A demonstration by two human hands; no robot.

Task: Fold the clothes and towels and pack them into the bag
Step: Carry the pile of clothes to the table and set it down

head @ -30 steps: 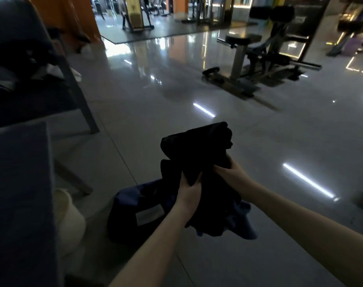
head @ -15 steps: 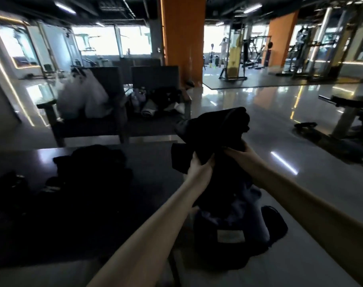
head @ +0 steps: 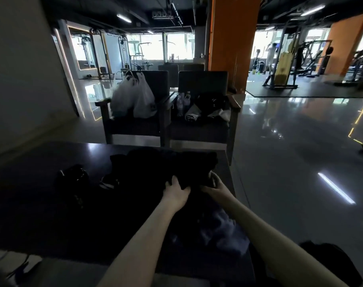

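While both hands hold the dark garment (head: 176,166), treat it as bunched and not yet folded. Your left hand (head: 176,193) has its fingers curled into the cloth, and your right hand (head: 214,188) pinches the cloth just beside it, so each grip is closed on the garment. The garment appears to rest on the dark surface (head: 52,158). It extends from both grips toward 12 o'clock, with its long axis running 9 to 3 o'clock. Other dark items (head: 72,179) lie at 9 o'clock of it, too dim to identify. The bluish fabric (head: 222,230) between your forearms, at 6 o'clock of the grips, is probably the bag; its opening cannot be seen. Judged step: laying out for a fold. The right hand is nearer the garment's 3 o'clock end.
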